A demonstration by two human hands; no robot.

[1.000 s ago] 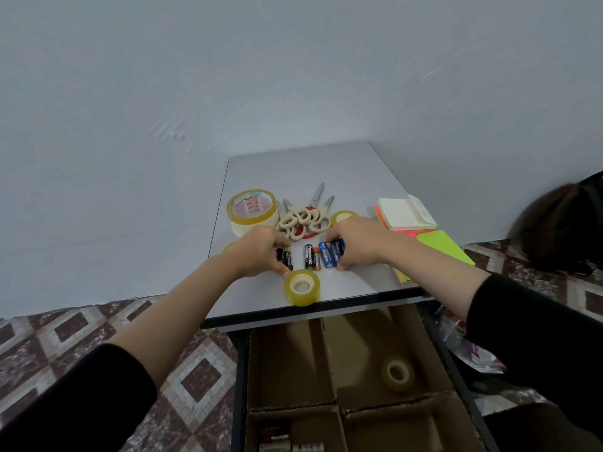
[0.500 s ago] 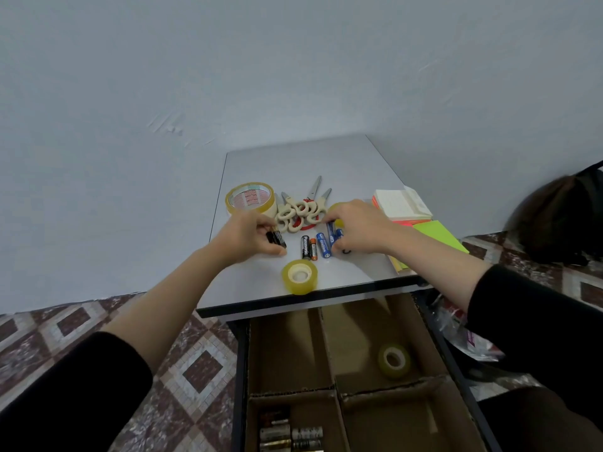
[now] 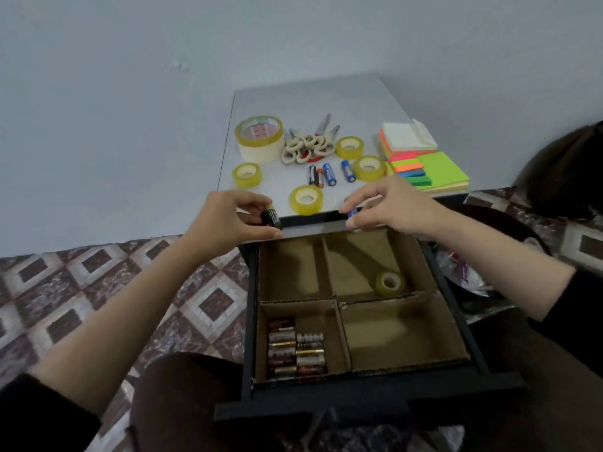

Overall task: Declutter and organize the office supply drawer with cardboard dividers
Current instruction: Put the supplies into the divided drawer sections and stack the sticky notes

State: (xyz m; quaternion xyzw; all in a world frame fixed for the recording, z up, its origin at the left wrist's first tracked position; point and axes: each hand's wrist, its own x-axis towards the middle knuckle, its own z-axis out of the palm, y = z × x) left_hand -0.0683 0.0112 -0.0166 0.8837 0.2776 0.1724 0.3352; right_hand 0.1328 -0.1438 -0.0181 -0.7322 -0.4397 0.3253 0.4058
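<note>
At the middle of the frame the left hand [image 3: 228,220] curls its fingers and thumb round black batteries [image 3: 270,217], held over the near edge of the grey table [image 3: 310,99]; how many it holds cannot be told. To the right, the right hand [image 3: 388,207] pinches a blue battery [image 3: 351,213] between thumb and fingertips, just above the back of the open black drawer [image 3: 359,399]. The drawer fills the lower centre, and cardboard dividers [image 3: 336,300] split it into four compartments. The lower left compartment holds rows of batteries [image 3: 295,349] lying flat; the upper right one holds a small clear tape roll [image 3: 390,283]; the other two show bare cardboard. On the table above the hands, four loose batteries [image 3: 321,176] lie side by side, two dark and two blue. Around them sit four small tape rolls [image 3: 306,200], one near the table's front edge between the hands, one at the left, two at the right. Further up are a large tape roll [image 3: 259,138] and a cluster of scissors [image 3: 310,145] with cream handles. At the table's right edge lie coloured sticky notes [image 3: 440,169], with a white pad [image 3: 408,137] above them.
</note>
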